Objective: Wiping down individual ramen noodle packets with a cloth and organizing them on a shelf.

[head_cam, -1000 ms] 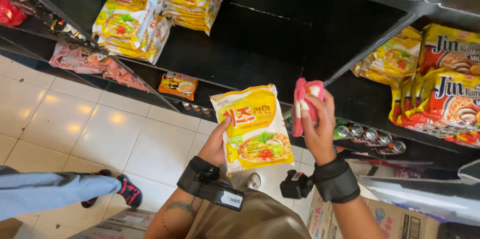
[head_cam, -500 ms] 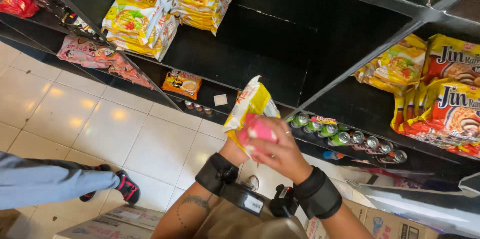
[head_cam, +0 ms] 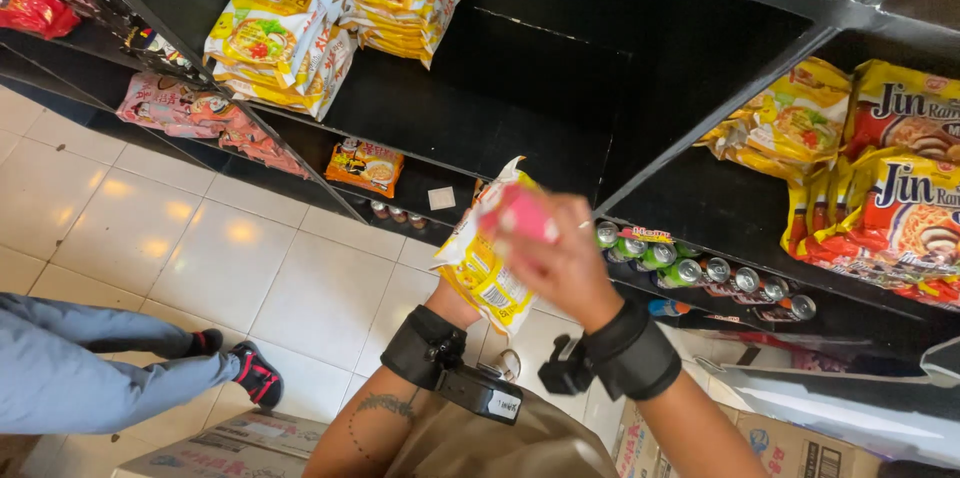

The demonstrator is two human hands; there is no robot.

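Yellow noodle packet (head_cam: 485,273), pink cloth (head_cam: 520,218), right hand (head_cam: 560,258)

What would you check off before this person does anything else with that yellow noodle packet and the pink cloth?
1. Yellow noodle packet held by the left hand: ok, though the grip is mostly hidden.
2. Pink cloth in the right hand: ok.
3. Cloth touching the packet: cannot tell, blurred.
4. Black shelf bay has bare room: ok.
5. Another person's leg stands apart from the hands: ok.
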